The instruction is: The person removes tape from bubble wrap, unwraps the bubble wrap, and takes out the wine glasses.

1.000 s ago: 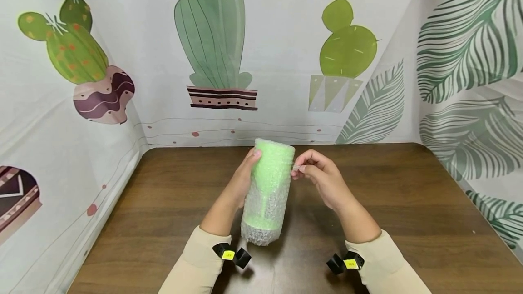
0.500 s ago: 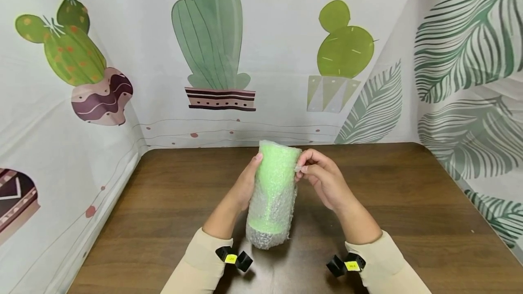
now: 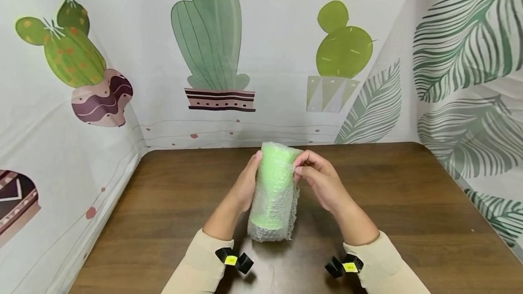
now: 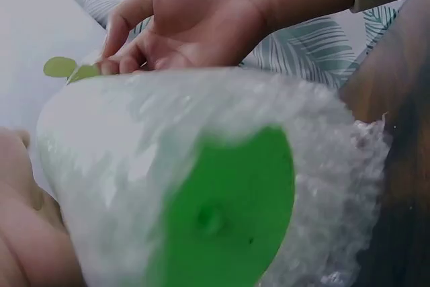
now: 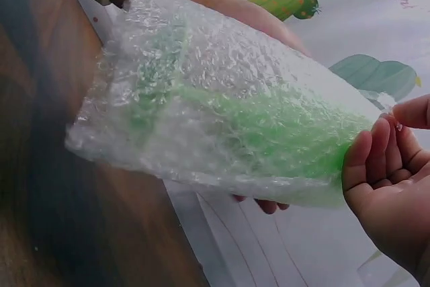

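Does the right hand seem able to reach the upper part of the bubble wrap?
Probably yes: the right hand pinches a clear bit near the top of the bubble wrap; the left hand holds the opposite side, leaving the way free.

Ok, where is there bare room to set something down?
The table looks bare from the left arm to the left edge, and from the right arm to the right edge. Crowded: between the arms, around the bubble-wrapped package.
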Motion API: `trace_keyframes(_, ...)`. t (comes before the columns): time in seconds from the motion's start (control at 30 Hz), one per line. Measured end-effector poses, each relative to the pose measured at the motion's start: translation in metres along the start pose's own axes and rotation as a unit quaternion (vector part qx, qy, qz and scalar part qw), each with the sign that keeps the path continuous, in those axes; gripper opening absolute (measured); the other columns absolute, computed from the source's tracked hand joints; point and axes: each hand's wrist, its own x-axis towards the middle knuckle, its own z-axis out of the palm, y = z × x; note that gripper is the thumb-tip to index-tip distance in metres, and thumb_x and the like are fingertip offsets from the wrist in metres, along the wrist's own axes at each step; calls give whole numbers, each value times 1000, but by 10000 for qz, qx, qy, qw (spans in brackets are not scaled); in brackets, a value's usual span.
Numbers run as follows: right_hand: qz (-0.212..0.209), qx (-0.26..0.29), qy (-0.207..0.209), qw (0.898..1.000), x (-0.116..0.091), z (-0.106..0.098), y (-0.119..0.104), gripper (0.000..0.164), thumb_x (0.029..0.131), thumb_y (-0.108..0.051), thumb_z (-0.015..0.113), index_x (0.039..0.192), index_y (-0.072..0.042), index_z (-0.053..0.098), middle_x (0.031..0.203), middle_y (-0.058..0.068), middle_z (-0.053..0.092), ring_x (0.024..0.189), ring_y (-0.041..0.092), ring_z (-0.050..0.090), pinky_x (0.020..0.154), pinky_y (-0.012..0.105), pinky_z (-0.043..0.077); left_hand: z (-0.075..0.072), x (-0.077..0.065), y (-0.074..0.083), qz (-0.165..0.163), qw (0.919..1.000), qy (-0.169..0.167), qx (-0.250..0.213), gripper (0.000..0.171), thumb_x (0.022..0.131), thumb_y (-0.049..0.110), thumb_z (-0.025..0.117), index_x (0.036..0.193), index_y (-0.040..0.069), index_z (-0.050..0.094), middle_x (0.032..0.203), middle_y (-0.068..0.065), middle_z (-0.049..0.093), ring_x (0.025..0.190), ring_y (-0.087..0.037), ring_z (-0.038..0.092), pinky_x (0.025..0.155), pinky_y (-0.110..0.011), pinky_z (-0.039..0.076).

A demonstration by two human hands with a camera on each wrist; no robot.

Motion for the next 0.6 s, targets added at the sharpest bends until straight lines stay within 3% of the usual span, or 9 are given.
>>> trace_keyframes(0.07,34,-85,2,10000,0,2,0,21,93,7,50,93,-11,63,87,-3,58,79,13,57,73,24,52,1,0,0,-5,9999,-61,120,70,106,56,31,160,13,17,157,-21,29,141,-34,35,117,-55,32)
trace_keyframes(0.13,45,-166,21,9998,0,3,1,21,93,6,51,93,-11,63,88,-3,58,80,13,57,73,25,52,2,0,-1,82,9997,-151,169,65,106,52,37,157,15,20,143,-22,41,122,-32,51,102,-48,47)
trace_keyframes(0.2,45,-224,35,9997,0,5,0,21,93,6,51,93,-11,63,88,-2,57,80,13,57,74,24,52,3,1,-1,151,9996,-204,101,60,105,46,44,153,17,23,131,-20,48,104,-26,59,87,-40,53)
trace_keyframes(0.33,37,-251,32,9997,1,7,0,21,93,7,51,92,-11,62,89,-2,57,81,12,57,74,24,53,4,1,-1,233,9996,-158,-26,61,103,40,50,151,14,24,125,-18,51,96,-20,61,80,-36,56)
trace_keyframes(0.6,-54,-248,-10,9997,-1,6,-1,21,92,8,50,91,-10,61,88,-2,56,79,14,56,73,24,52,6,0,-3,148,9998,-93,15,61,103,41,49,153,16,24,125,-19,52,97,-21,61,81,-36,56)
